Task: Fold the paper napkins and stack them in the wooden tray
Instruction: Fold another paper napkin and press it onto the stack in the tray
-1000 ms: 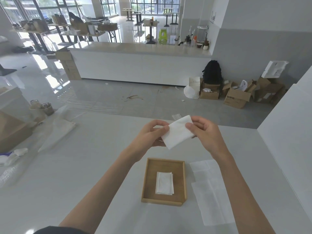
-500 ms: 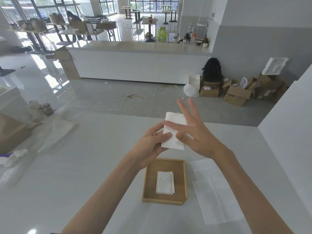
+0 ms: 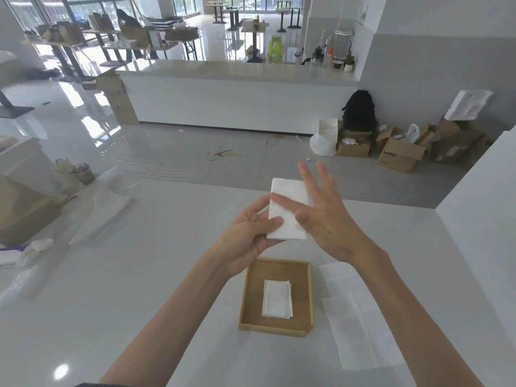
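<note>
Grips the folded napkin (image 3: 289,188) in the left hand (image 3: 245,238), above the wooden tray (image 3: 254,297) at 6 o'clock; now flattens it with the right hand (image 3: 329,222), fingers spread straight (a second ago, pinching). Looks creased and ready for the tray's stack (image 3: 277,298)

Large open commercial hall, café-like. Long white service counter (image 3: 240,107) crossed room; coffee grinder and cups (image 3: 335,61) stood at its right end. Pedestal bar tables (image 3: 254,32) and green stool (image 3: 275,46) behind, before floor-to-ceiling windows (image 3: 69,7). Glossy pale floor (image 3: 167,152). Opened cardboard boxes (image 3: 399,155), foam packing (image 3: 469,104) and black backpack (image 3: 358,110) lay against grey wall. White tabletop (image 3: 139,261) in foreground.
</note>
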Demonstrator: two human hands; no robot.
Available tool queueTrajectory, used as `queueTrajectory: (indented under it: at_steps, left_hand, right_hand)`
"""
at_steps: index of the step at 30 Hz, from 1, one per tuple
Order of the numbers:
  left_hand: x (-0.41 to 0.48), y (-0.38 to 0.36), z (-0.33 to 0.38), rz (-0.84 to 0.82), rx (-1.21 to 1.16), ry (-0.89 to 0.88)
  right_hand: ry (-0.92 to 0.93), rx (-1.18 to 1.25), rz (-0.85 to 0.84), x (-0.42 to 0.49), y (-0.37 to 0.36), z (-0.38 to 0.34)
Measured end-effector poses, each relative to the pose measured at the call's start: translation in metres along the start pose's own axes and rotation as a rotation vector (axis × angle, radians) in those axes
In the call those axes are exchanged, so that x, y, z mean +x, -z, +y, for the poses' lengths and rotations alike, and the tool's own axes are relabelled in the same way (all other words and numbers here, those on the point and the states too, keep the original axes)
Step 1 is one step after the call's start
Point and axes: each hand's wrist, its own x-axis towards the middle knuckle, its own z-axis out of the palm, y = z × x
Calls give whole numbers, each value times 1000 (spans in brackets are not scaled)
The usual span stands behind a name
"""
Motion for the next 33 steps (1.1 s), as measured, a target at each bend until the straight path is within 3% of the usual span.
queueTrajectory:
  at_steps: [4, 10, 14, 17, 20, 23, 28, 33]
  left_hand:
    - [-1, 3, -5, 33, -30, -28]
    - [-2, 14, -22, 137, 19, -22]
    - [1, 15, -44, 297, 140, 11]
    - [8, 24, -67, 518, 490, -47]
    - [17, 43, -94, 612, 639, -8]
    - [22, 70, -127, 643, 675, 125]
    - [22, 115, -187, 636, 639, 257]
    - [22, 155, -234, 492, 734, 351]
  right_hand:
    - [-366, 137, 138, 3, -3, 1]
    - [-689, 937, 131, -10, -34, -15]
    - [-720, 730, 342, -18, -68, -19]
    - [-761, 658, 349, -24, -93, -15]
    - [-809, 661, 360, -37, -116, 6]
    - [-866, 680, 310, -49, -143, 29]
    - [-962, 854, 17, -84, -204, 72]
    - [-1031, 762, -26, -108, -250, 96]
